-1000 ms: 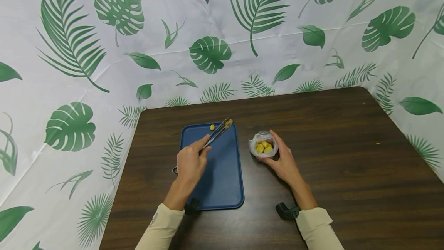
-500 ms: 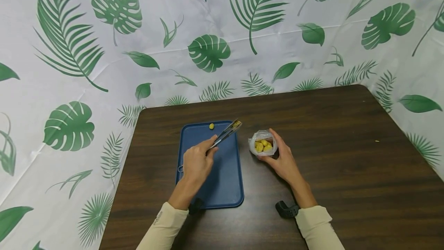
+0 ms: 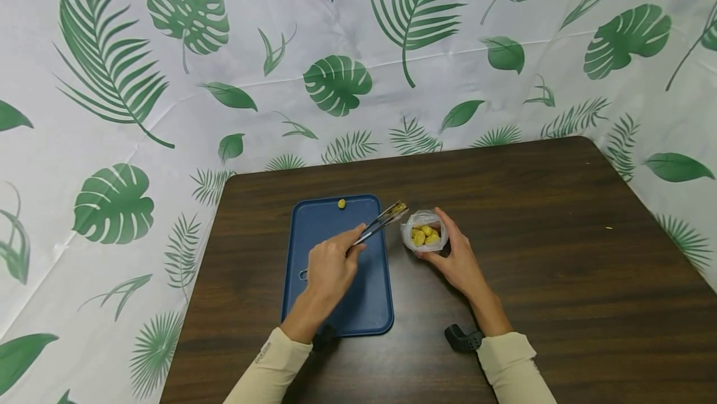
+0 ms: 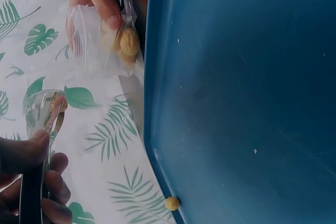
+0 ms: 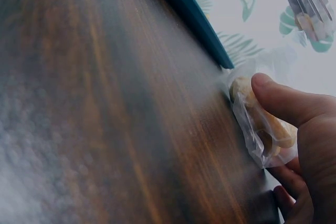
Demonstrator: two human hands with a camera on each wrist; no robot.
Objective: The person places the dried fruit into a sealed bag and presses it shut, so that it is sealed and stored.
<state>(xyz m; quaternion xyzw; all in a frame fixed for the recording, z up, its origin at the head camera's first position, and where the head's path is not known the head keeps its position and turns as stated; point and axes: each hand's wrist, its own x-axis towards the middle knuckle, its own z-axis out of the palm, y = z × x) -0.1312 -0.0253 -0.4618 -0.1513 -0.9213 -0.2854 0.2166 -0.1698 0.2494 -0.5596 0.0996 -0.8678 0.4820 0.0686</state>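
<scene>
My left hand grips metal tongs above the blue tray. A small yellow-brown piece sits between the tongs' tips, which hover just left of and above the mouth of a clear plastic bag. Thumb and fingers of my right hand hold the bag upright on the table, its mouth spread open. Several yellow, rounded food pieces lie inside; their exact kind is unclear. One small round yellow piece rests at the tray's far edge.
The dark wooden table extends to the right of the bag, with a tiny yellow crumb on it. A white cloth with green leaves hangs behind the table. Small pale crumbs dot the tray in the left wrist view.
My left hand has moved right with the tongs and the piece in them, from over the tray to beside the bag's mouth. The right hand and bag have stayed in place.
</scene>
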